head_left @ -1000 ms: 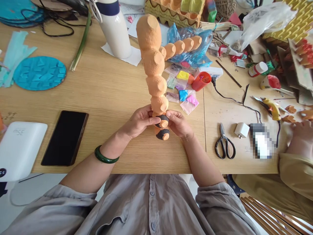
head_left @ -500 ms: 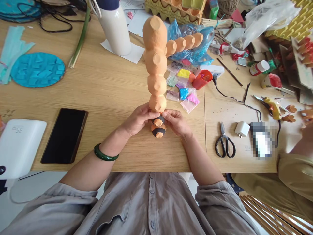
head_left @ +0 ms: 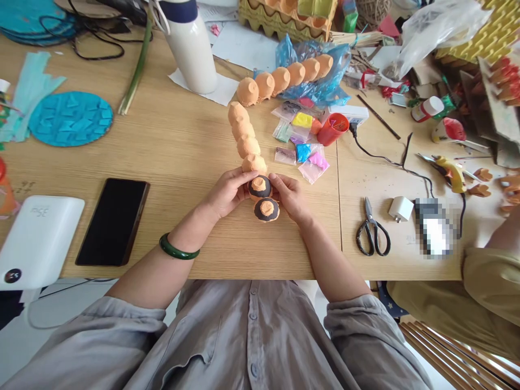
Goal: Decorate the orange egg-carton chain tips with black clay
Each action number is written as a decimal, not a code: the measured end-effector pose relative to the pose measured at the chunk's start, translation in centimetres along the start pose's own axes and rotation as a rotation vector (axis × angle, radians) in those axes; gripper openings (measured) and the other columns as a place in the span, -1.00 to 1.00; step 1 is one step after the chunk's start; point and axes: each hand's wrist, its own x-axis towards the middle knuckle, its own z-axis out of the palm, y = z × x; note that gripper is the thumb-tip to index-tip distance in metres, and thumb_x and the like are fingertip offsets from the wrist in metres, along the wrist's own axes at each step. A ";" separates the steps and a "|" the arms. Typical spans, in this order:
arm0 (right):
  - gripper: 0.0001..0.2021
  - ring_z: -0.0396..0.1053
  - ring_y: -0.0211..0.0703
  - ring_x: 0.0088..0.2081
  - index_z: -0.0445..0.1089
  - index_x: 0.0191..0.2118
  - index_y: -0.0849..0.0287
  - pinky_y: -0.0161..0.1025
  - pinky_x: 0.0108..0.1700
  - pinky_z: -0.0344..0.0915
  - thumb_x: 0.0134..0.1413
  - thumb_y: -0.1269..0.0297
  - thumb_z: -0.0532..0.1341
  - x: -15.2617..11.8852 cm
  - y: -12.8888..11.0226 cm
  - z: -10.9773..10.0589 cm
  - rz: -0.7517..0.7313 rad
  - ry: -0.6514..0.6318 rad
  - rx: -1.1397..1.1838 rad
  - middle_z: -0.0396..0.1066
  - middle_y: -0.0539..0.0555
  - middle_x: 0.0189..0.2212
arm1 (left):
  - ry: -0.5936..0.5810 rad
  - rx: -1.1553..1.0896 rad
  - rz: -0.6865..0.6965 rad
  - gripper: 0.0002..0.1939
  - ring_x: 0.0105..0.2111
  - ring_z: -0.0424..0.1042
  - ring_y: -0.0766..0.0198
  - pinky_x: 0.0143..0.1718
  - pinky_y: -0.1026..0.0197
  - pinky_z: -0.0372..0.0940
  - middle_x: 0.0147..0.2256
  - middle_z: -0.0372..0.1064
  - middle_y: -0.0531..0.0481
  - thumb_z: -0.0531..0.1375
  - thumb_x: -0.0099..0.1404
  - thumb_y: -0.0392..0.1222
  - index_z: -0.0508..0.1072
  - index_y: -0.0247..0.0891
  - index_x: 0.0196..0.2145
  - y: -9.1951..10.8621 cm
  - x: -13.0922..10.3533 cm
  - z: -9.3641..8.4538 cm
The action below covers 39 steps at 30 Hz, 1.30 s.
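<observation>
So there's this orange egg-carton strip held out over the table in front of the person, a single row of cups, with dark rings on the two nearest ones. Can't tell if the far end touches the wood.

Left hand has its thumb over the top by the second cup from the near end, fingers curled in close. Right hand pinches the other side of that cup, thumb up, barely any gap. Whatever the fingers do underneath is hidden.

My worry is the skinny joints between cups. Both hands grip near one end, so the long far part is a lever; tip or twist it too hard and I'd bet on a crease or tear right by the thumbs. Squeeze too hard and that cup could dent. If the dark coating is damp (can't tell), thumbs could smear it.

The far end also sits right near a second orange strip lying against a blue plastic bag, so a careless swing could shove that. A wider swing right might scatter the little plastic packets or knock over the red cup.
</observation>
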 end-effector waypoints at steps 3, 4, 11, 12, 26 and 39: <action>-0.34 0.46 -0.19 -0.38 0.50 -0.40 0.09 -0.26 -0.36 0.40 0.08 -0.50 0.48 -0.1 -0.1 0.2 -0.072 0.094 -0.065 0.48 -0.02 -0.50 | 0.002 0.029 -0.014 -0.60 -0.32 0.55 0.22 -0.28 0.20 0.45 -0.31 0.61 -0.01 0.61 0.14 0.03 0.67 -0.28 -0.20 0.0 0.0 -0.2; -0.33 0.45 -0.20 -0.40 0.52 -0.41 0.10 -0.26 -0.37 0.40 0.09 -0.52 0.47 -0.1 -0.1 0.3 -0.083 0.102 -0.081 0.49 -0.01 -0.50 | 0.009 0.043 -0.015 -0.61 -0.32 0.55 0.22 -0.28 0.20 0.44 -0.31 0.60 0.00 0.60 0.15 0.02 0.67 -0.27 -0.20 -0.1 0.0 -0.2; -0.37 0.46 -0.21 -0.47 0.53 -0.36 0.07 -0.22 -0.41 0.45 0.05 -0.47 0.52 0.2 -0.1 0.0 -0.110 0.089 -0.047 0.53 -0.03 -0.50 | 0.037 0.132 -0.016 -0.59 -0.31 0.52 0.22 -0.27 0.22 0.40 -0.34 0.57 0.01 0.61 0.15 0.08 0.64 -0.26 -0.28 -0.1 -0.1 0.0; -0.40 0.45 -0.21 -0.47 0.52 -0.35 0.07 -0.22 -0.42 0.44 0.06 -0.43 0.54 0.2 -0.1 0.0 -0.113 0.090 -0.053 0.52 -0.04 -0.50 | 0.037 0.139 -0.021 -0.56 -0.31 0.52 0.22 -0.28 0.22 0.40 -0.34 0.57 0.01 0.62 0.13 0.11 0.64 -0.26 -0.29 -0.1 -0.1 0.0; -0.47 0.40 -0.22 -0.53 0.48 -0.33 0.05 -0.21 -0.45 0.38 0.18 -0.36 0.47 -0.5 -0.4 0.8 -0.185 0.104 -0.132 0.48 -0.05 -0.52 | 0.170 1.046 0.077 -0.23 -0.55 0.35 0.14 -0.41 0.11 0.12 -0.67 0.35 -0.10 0.24 0.47 0.45 0.38 -0.16 -0.68 2.2 -1.0 -1.3; -0.56 0.24 -0.27 -0.47 0.34 -0.48 0.09 -0.25 -0.34 0.14 0.41 -0.01 0.27 -0.6 0.4 -0.3 -0.417 0.233 -0.846 0.37 -0.05 -0.56 | 0.391 1.218 0.794 -0.38 0.23 0.57 -0.16 0.24 -0.13 0.50 0.23 0.58 -0.34 0.17 0.59 0.30 0.55 -0.20 0.32 -0.1 0.7 -3.3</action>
